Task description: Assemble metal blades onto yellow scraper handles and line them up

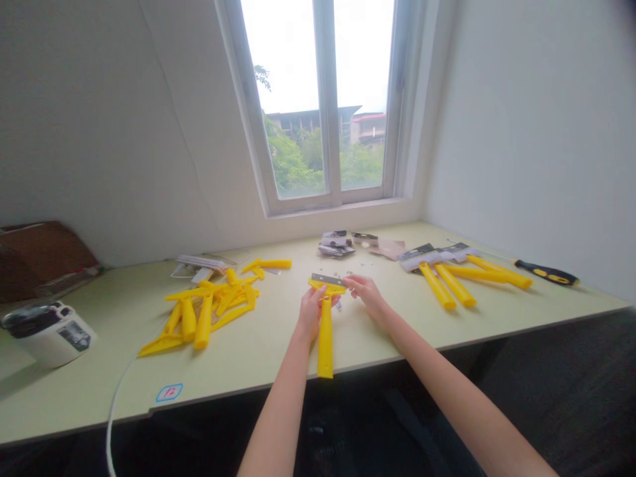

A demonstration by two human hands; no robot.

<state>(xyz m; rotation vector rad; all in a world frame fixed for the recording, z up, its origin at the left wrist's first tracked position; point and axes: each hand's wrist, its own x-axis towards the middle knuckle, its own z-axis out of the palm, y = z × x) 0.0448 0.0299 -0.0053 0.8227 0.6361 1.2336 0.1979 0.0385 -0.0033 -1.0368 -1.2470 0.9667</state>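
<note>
In the middle of the table a yellow scraper (325, 331) points its handle toward me. My left hand (311, 313) is closed around the scraper just below its wide head. A flat metal blade with holes (326, 279) lies along the top of that head. At the blade's right end, the fingers of my right hand (365, 291) are pinched together on it. Tiny metal parts (350, 273) are scattered on the table behind the blade.
A pile of yellow scraper parts (203, 321) lies left, beside a white mug (52, 334). Finished-looking scrapers with grey heads (454, 285) and a black-and-yellow screwdriver (546, 272) lie right. Small packets (336, 244) sit near the window. A white cable (119, 391) crosses the front edge.
</note>
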